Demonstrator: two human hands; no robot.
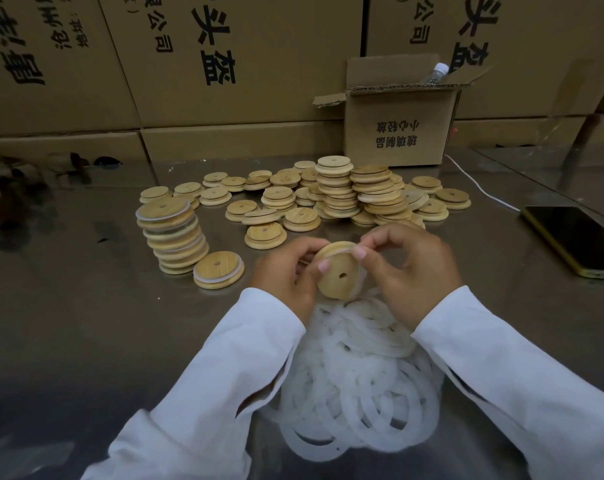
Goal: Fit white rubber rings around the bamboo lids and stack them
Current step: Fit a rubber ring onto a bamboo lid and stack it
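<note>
Gripping a bamboo lid [338,275] at centre frame, we curl our left hand [283,271] round its left rim, with the thumb lying on the face turned toward us. The lid stands tilted on edge above the table, its small hole in view, and a white rubber ring [358,287] shows along its top and right edge. Our right hand [408,268] pinches that ring and the lid's upper right rim between thumb and curled fingers.

Both forearms, in white sleeves [224,375], rise from the lower corners and meet at the lid. Between them a pile of loose rubber rings [356,386] lies on the metal table [85,306] at lower centre, and the sleeves cover the pile's sides.

At centre left we see a leaning stack of ringed lids [174,237], and one ringed lid [219,270] lies flat just beside its base. Behind the hands a heap of bare lids [328,192] spreads across the middle, some in short stacks. To its upper right sits a small open cardboard box [397,133] with a bottle [435,72] poking out. A white cable [480,188] runs across the table between the box and a phone [581,237] lying dark screen up at the right edge. Large printed cartons [224,64] wall the top of the frame.
</note>
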